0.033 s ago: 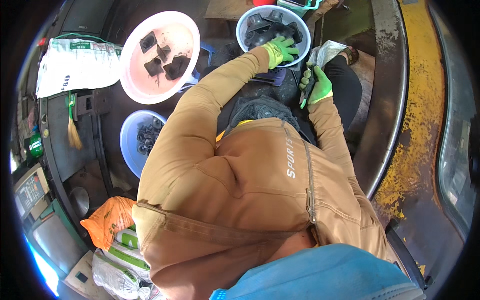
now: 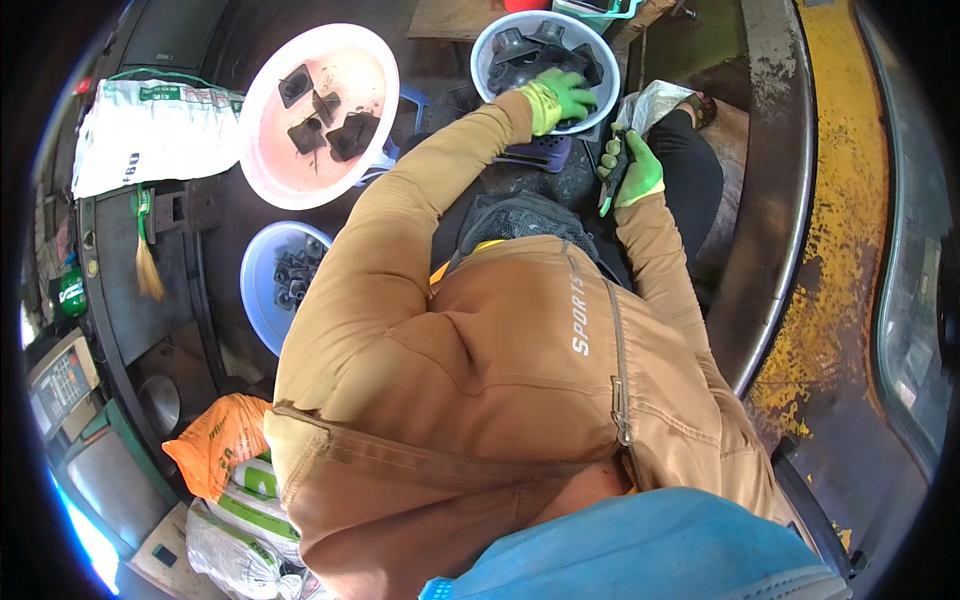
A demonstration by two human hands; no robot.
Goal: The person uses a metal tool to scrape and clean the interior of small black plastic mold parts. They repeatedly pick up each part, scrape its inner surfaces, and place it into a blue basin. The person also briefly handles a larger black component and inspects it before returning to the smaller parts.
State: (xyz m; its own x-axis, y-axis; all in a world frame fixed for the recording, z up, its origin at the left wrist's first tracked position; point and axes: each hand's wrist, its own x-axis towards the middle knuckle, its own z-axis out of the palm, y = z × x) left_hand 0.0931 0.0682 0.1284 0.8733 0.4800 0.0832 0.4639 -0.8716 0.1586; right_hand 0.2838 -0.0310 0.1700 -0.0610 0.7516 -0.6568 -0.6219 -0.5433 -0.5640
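Note:
My left hand point(image 2: 563, 98), in a green and yellow glove, is over a white-blue basin point(image 2: 485, 88) on the far side. Its fingers are stretched apart and touch the black moulded parts point(image 2: 513, 47) heaped inside. To the right, near my knee, my right hand point(image 2: 638, 172) wears a similar glove. Its fingers are closed round a small dark hand tool point(image 2: 606, 205) with a green and pale tip pointing toward me. The fingers cover most of the tool, so its exact kind is hidden.
A larger pink-lined white basin point(image 2: 262, 150) at the left holds several black square-flanged parts point(image 2: 352, 136). Nearer me, a blue-white basin point(image 2: 258, 310) contains small dark pieces point(image 2: 295, 275). A rusty yellow machine frame point(image 2: 820, 270) runs along the right; sacks point(image 2: 240, 530) lie at lower left.
My left hand has shifted very slightly up and left within the basin. The right hand and its tool have hardly moved.

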